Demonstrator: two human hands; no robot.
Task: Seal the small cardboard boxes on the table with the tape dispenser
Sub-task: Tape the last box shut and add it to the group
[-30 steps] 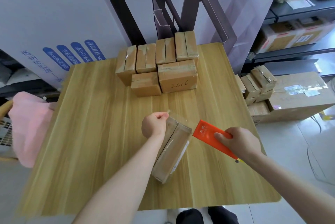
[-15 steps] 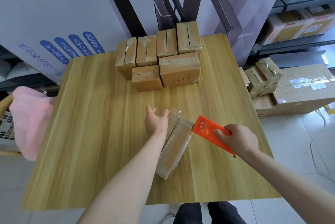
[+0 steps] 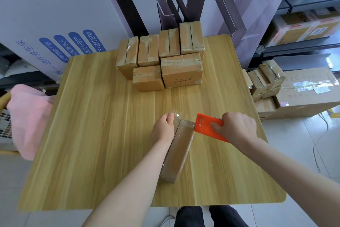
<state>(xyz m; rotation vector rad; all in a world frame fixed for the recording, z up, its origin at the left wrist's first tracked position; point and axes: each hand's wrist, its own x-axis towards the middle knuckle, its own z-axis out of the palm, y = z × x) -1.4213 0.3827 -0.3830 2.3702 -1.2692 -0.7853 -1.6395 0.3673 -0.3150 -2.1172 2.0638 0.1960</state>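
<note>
Left grip (image 3: pixel 162 131) clasps the small box (image 3: pixel 179 149), stood on edge mid-bench (image 3: pixel 92 134), thumb pinning the tape (image 3: pixel 177 116) down. Right grip (image 3: pixel 237 129) clenches the orange tape dispenser (image 3: pixel 206 127) at the box's far corner, likely pulling it taut.

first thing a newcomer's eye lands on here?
The bright orange tape dispenser in the right hand, near table centre, against the small box the left hand holds. Then the cluster of taped boxes at the table's far edge.
</note>
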